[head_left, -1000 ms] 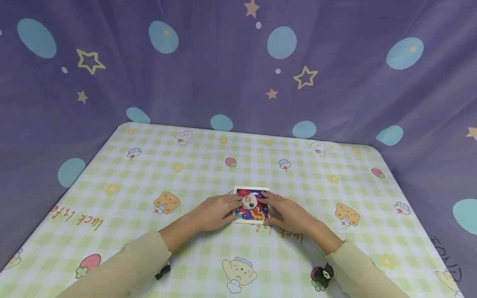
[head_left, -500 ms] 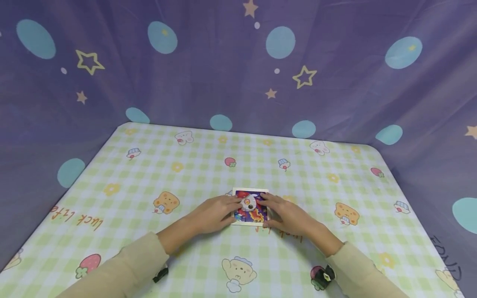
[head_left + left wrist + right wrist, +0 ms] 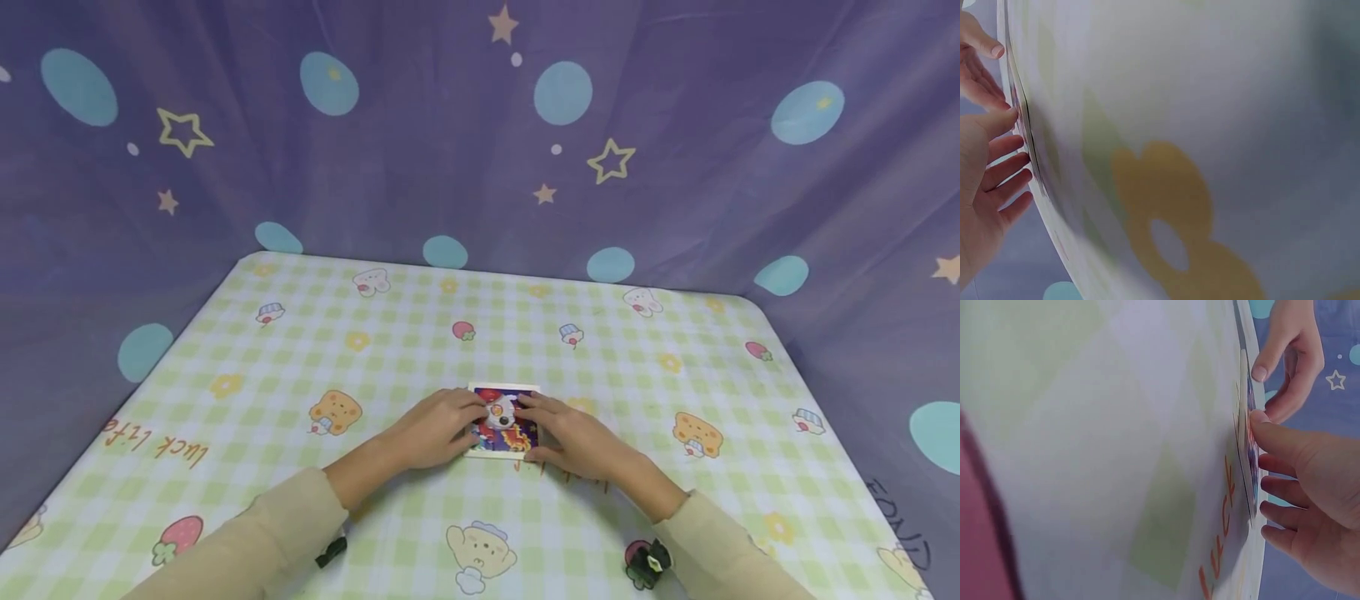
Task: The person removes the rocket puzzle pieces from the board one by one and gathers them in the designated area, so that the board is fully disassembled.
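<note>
"Two pale sleeves (image 3: 277,525) are nearest, on the near side of the picture card (image 3: 504,425). And the hands?"

"Apart from each other: left hand (image 3: 441,429) at the card's left edge, right hand (image 3: 576,433) at its right, fingers loosely straight, tips touching it."

"Where does the card lie?"

"On the checked tabletop (image 3: 405,350), between both hands, a white printed figure facing up."

"Beyond it?"

"Past the card's far edge, a printed strawberry (image 3: 463,331), then a purple curtain (image 3: 450,142) with stars and blue spots."
</note>
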A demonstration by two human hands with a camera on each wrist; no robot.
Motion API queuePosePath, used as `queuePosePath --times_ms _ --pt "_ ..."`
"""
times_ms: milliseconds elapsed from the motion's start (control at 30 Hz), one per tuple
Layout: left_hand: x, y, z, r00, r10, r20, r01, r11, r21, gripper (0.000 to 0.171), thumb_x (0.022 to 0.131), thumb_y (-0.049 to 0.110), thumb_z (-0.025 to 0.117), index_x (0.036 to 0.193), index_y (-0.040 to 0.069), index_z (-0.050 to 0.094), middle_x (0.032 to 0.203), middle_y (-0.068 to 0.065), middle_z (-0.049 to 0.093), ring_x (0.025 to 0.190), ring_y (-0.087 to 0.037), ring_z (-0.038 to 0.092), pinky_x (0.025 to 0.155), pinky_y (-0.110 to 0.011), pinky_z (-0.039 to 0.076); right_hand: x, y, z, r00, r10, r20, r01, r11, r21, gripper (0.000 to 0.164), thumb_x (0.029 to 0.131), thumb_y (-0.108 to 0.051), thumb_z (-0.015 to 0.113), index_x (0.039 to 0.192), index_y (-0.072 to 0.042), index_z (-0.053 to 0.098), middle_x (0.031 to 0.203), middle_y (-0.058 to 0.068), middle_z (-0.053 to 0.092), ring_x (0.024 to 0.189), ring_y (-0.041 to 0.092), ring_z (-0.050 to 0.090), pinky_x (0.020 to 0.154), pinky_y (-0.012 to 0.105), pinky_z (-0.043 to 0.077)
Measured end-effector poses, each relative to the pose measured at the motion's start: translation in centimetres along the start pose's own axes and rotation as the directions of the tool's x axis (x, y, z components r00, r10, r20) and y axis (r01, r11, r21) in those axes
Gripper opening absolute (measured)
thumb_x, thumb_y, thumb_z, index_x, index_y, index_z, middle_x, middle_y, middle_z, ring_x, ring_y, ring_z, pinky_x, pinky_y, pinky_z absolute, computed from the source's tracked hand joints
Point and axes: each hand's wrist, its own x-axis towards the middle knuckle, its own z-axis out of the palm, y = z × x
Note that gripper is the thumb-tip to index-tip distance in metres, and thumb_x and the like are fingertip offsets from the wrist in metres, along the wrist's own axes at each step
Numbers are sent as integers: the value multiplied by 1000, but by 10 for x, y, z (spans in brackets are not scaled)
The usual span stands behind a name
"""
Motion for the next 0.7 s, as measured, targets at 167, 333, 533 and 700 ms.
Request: queuePosePath --times_ms 167,333,533,700 --pt "6 -1 2 999 -36 9 36 999 -10 36 90 26 64 121 7 65 122 -6 65 116 -22 60 103 -38 47 4 -4 2 1000 -18 1 18 1000 4 58 88 -38 67 137 -11 52 151 11 43 138 32 43 106 46 44" --pt "11 -3 4 997 -72 17 73 995 -64 38 91 25 63 124 6 63 123 -7 64 118 -22 59 105 -37 46 9 -7 4 999 -45 4 45 999 13 58 88 -38 66 137 -11 52 149 11 46 136 29 46 105 44 45" --pt "18 -7 6 992 -121 27 124 982 -145 39 91 26 65 124 5 62 122 -7 62 116 -20 57 103 -36 47 13 -7 9 995 -96 -1 96 995 2 57 90 -35 65 139 -11 50 146 12 48 135 27 48 103 42 47" --pt "24 -9 6 989 -146 13 147 978 -146 38 88 21 67 122 3 62 117 -9 62 110 -21 57 98 -35 49 14 -6 10 995 -100 -5 100 995 -2 55 90 -33 65 139 -11 51 147 12 48 134 28 49 102 43 48"
